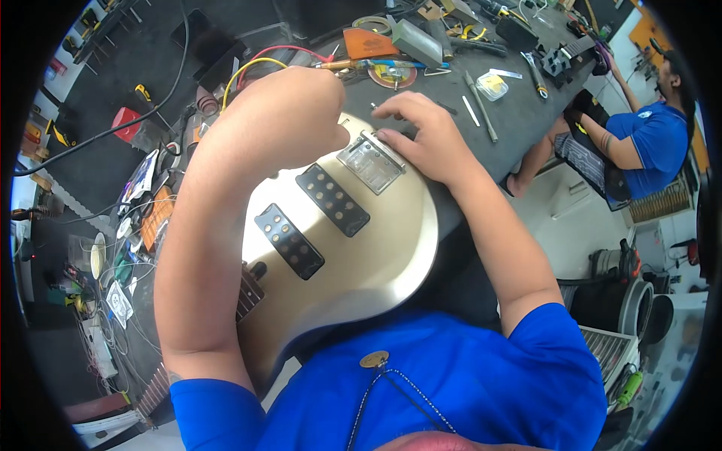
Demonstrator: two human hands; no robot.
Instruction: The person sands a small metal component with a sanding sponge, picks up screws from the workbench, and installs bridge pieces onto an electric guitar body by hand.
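Note:
A gold electric guitar (pixel 398 240) lies across the bench in front of me, with two black pickups (pixel 332 200) and a silver metal bridge (pixel 372 162). My left hand (pixel 312 105) is closed in a fist over the body's far edge, just left of the bridge. Its fingers are mostly hidden, so what they grip does not show. At the bridge's right end is my right hand (pixel 429 131), thumb against the metal and the bent index finger apart from it. A tiny shiny bit shows by that fingertip. My left forearm covers part of the body and neck.
Pliers (pixel 474 32), a grey block (pixel 417 43), an orange piece (pixel 368 43) and a small plastic box (pixel 492 86) lie on the bench beyond the guitar. Cables and wires (pixel 128 331) clutter the left. A person in a blue shirt (pixel 654 146) sits at right.

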